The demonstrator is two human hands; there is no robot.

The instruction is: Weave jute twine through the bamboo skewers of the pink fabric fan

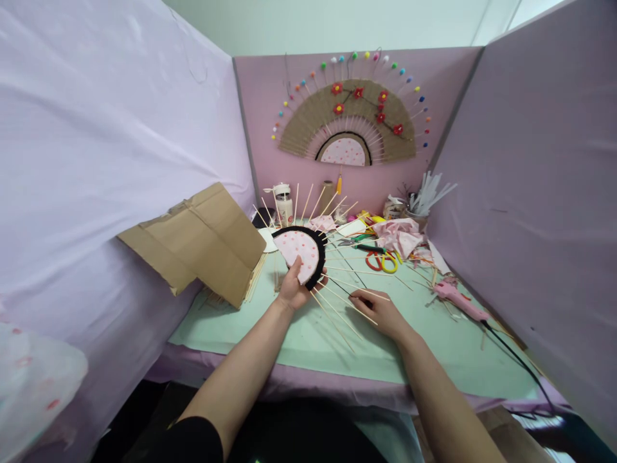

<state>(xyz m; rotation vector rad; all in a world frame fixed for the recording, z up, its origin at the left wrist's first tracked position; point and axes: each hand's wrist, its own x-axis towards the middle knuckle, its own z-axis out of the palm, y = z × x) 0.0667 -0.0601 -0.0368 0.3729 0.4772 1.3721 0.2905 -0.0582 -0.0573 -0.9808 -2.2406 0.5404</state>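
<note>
My left hand (295, 288) grips a half-round fan base (299, 249) by its lower side, thumb on the face. White cloth with pinkish-red dots covers the face, and a thick black band (320, 252) runs round its curved edge. Thin wooden sticks (337, 313) fan out from that edge. My right hand (378, 312) is closed, to the right of the base and close to the stick ends. Its fingers pinch a thin black cord (343, 290) that stretches toward the base's edge. The rest of the cord inside the fist is hidden.
Cardboard (202, 238) leans at the left over loose sticks. Pliers (369, 248), scissors (385, 261) and crumpled pink cloth (400, 236) lie at the back right. A pink glue gun (460, 302) with its cable rests at the right. A finished fan (349, 119) hangs on the back panel.
</note>
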